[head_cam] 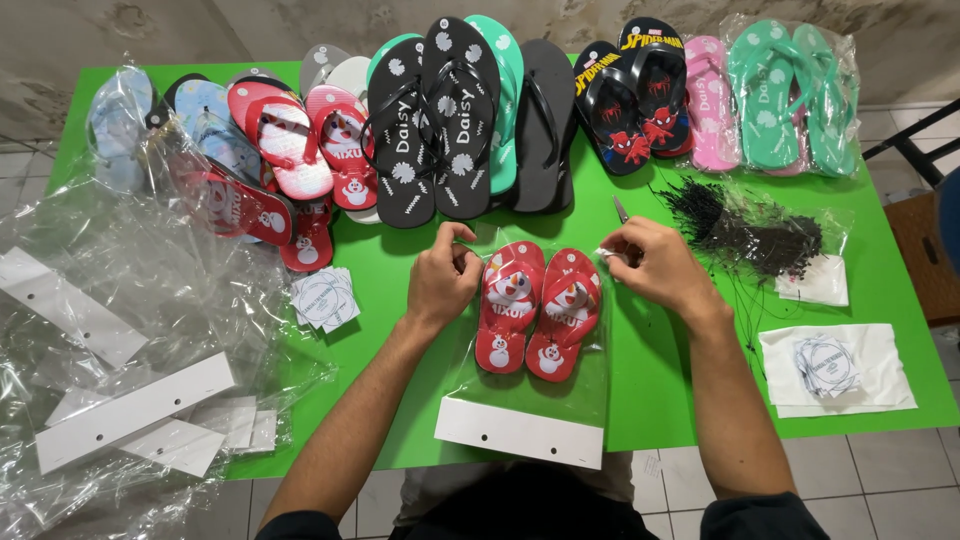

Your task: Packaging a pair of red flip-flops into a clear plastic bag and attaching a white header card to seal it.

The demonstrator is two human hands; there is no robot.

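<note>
red sandals (538, 310) in clear bag (525, 385), both hands pinching its top, perhaps scissors (621, 209) nearby, black flip-flops (432, 120) behind

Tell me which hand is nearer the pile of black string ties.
Right. The right hand sits just left of the pile of black string ties; the left hand is farther off, beyond the bagged red sandals.

Across my green worktop (660, 400) black flower-print flip-flops (430, 120) are lying beside small black cartoon sandals (632, 95) and bagged mint-green pairs (790, 95). A tangle of black string loops (745, 232) is spreading rightward; crumpled clear plastic bags (110, 300) are piling up left.
</note>
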